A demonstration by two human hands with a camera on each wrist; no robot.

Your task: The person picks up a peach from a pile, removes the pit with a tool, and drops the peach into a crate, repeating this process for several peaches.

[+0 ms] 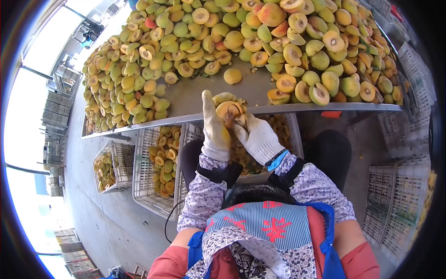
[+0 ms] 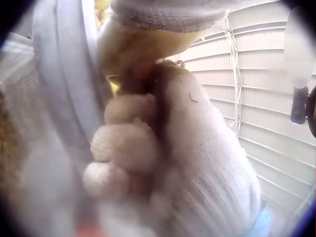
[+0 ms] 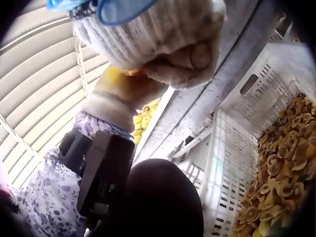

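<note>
My gloved left hand (image 1: pixel 216 130) holds a halved yellow peach (image 1: pixel 226 111), cut face up, just over the table's near edge; its thumb points straight up beside the fruit. Against the cut face, my gloved right hand (image 1: pixel 261 139) grips a small tool with a thin curved blade (image 1: pixel 239 111). In the right wrist view the rounded brown end of its handle (image 3: pixel 200 56) pokes out of the fist. The left wrist view shows the right hand's curled fingers (image 2: pixel 126 143) close up, with most of the tool hidden.
Peach halves (image 1: pixel 186 42) are heaped over the metal table (image 1: pixel 188 95), one lying alone (image 1: pixel 232 76) before my hands. Below its raised rim (image 1: pixel 325 108) stand plastic crates (image 1: pixel 141 174) of halves. A brown-filled crate (image 3: pixel 227 163) is near my knee; stacked crates (image 1: pixel 390 204) stand right.
</note>
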